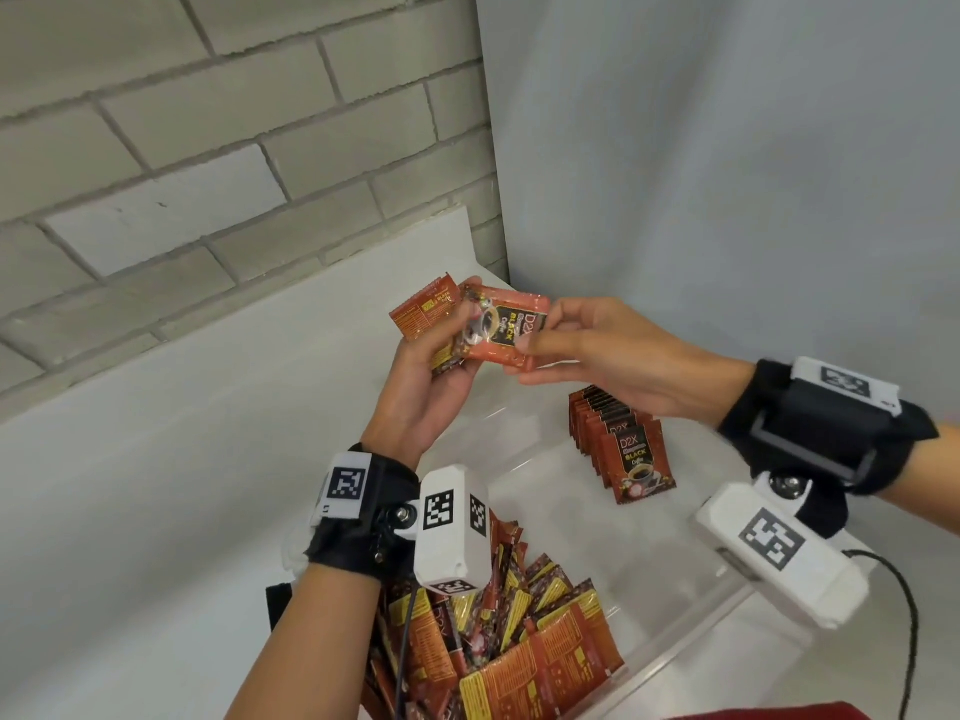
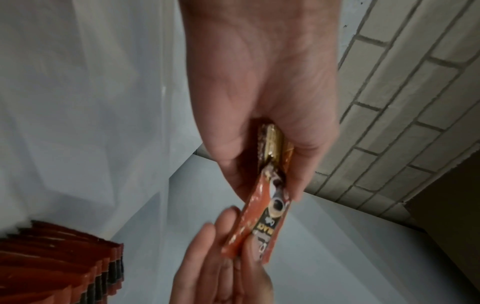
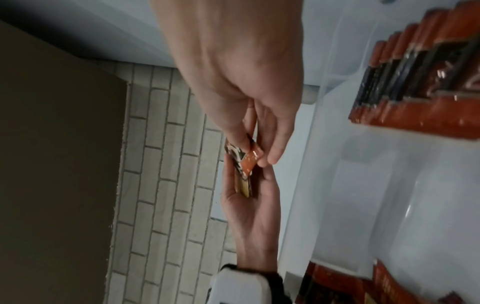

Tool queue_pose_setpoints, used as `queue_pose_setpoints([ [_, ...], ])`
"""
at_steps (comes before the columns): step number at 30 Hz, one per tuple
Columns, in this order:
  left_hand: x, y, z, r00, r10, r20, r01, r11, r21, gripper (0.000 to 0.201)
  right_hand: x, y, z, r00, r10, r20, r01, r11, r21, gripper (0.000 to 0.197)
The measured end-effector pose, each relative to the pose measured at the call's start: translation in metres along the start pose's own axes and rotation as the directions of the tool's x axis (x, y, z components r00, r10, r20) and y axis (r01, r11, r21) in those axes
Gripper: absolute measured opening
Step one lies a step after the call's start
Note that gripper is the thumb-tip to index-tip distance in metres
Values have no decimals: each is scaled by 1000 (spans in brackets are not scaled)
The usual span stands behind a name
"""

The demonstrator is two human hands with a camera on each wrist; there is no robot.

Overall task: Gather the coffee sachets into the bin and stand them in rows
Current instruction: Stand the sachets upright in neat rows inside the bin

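Frame centre: left hand (image 1: 423, 379) curled round a small stack (image 1: 422, 320), top sachet (image 1: 506, 324) pinched at its right edge between right hand (image 1: 618, 363) thumb and fingers, above the bin (image 1: 675, 646).

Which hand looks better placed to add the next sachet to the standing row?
Probably the right hand: it pinches the front sachet, and the standing row is below it. The left hand holds the remaining stack.
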State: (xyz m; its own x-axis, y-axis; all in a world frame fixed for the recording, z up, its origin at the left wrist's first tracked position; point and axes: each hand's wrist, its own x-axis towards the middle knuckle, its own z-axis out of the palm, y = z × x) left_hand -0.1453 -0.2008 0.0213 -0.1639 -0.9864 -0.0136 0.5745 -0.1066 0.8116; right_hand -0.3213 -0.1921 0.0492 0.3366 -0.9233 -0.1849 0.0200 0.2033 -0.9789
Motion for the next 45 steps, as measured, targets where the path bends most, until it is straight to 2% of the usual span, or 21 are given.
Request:
queue_pose_setpoints([
  [3,1,1,-1,998,-3,-62,0,998,-57,24,-10,-13,-16,991,34,131,-3,973,-229,13],
  [5,2,1,-2,995,-2,-96,-8,994,-107,21,-18,-18,-27,960,119,254,17,879,-477,11],
  [7,2,1,-1,994,-5,-105,-9,991,-135,20,-23,-18,-34,901,251,354,75,713,-697,8],
  [10,0,1,2,996,9,-89,-20,992,-124,24,-24,-10,-37,823,428,375,188,417,-889,15],
  [13,-2,2,3,997,19,-77,-28,993,-114,31,-26,-1,-37,826,442,350,283,212,-935,19],
  [18,-2,3,3,997,19,-80,-28,993,-118,28,-28,15,-38,845,423,327,407,-111,-907,12],
  [22,-2,2,4,996,11,-90,-22,993,-118,29,-27,14,-39,892,333,306,429,-409,-805,13],
  [24,-2,3,4,996,12,-90,-22,993,-116,29,-28,12,-38,913,280,298,404,-516,-755,7],
  [26,-3,3,4,996,13,-92,-24,993,-118,28,-27,10,-36,926,246,288,378,-570,-729,11],
  [29,-2,3,3,996,10,-93,-21,992,-123,25,-25,12,-35,929,216,301,369,-592,-717,17],
  [39,-2,2,3,995,-19,-100,7,992,-123,24,-19,19,-41,911,235,338,411,-569,-712,11],
  [45,-1,1,2,991,-49,-127,28,987,-157,22,-17,18,-41,915,246,320,403,-561,-723,15],
])
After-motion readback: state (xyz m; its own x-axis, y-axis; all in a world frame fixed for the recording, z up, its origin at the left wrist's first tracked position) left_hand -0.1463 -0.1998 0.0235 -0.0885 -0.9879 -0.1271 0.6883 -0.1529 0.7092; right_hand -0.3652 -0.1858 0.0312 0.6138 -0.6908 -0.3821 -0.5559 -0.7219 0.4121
